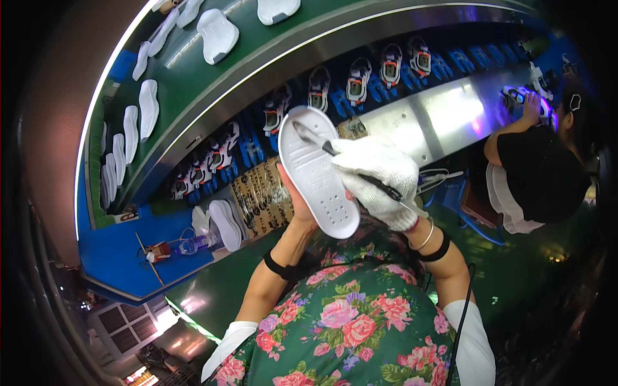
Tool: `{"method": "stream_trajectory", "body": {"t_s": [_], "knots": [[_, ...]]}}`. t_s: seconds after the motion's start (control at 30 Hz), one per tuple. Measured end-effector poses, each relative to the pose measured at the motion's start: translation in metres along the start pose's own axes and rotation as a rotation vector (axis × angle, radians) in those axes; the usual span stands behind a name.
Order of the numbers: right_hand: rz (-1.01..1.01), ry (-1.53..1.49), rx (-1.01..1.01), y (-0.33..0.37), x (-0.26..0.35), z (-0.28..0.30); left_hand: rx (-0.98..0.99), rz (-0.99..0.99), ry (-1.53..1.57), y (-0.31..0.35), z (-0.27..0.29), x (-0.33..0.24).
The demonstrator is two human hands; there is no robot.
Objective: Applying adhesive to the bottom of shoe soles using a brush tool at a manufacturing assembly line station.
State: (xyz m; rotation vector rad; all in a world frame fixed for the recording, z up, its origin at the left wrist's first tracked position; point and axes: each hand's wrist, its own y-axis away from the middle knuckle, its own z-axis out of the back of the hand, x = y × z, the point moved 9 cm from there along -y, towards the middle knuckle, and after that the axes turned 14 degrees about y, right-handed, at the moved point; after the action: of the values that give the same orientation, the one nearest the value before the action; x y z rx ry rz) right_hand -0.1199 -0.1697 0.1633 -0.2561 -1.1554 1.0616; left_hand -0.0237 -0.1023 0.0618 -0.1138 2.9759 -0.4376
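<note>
A white shoe sole (pixel 318 177) stands tilted in front of me, with grooves and a group of small holes on the side facing me. My left hand (pixel 300 201) is bare and wraps round its left edge from beneath; some of its fingers are hidden behind the sole. My right hand (pixel 380 177) wears a white knitted glove and is closed on a brush (pixel 312 136), whose bristle end rests at the upper part of the sole. A thin dark-and-silver stick (pixel 386 188) also shows at the gloved hand; whether it belongs to the brush I cannot tell.
Beyond my hands, several shoe uppers (pixel 358 82) stand in a row along the line. More white soles (pixel 217 35) lie on the green belt (pixel 257 48) above. A pair of soles (pixel 225 225) and a bottle (pixel 196 243) are at left. A person (pixel 541 167) works at right.
</note>
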Motion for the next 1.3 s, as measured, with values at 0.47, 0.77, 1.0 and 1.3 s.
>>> {"method": "stream_trajectory", "body": {"t_s": [0.47,0.77,1.0,1.3], "knots": [[0.226,0.010,0.081,0.024,0.030,-0.011,-0.414,-0.029,-0.176,0.017,0.055,-0.017],[0.248,0.064,0.080,0.034,0.017,-0.007,-0.618,-0.176,-0.349,0.009,0.059,-0.029],[0.074,-0.183,0.143,0.034,0.002,-0.003,-0.424,0.042,-0.186,-0.001,0.046,-0.012],[0.063,-0.336,0.170,0.046,0.004,-0.010,-0.239,-0.041,-0.046,-0.015,0.042,-0.026]]}}
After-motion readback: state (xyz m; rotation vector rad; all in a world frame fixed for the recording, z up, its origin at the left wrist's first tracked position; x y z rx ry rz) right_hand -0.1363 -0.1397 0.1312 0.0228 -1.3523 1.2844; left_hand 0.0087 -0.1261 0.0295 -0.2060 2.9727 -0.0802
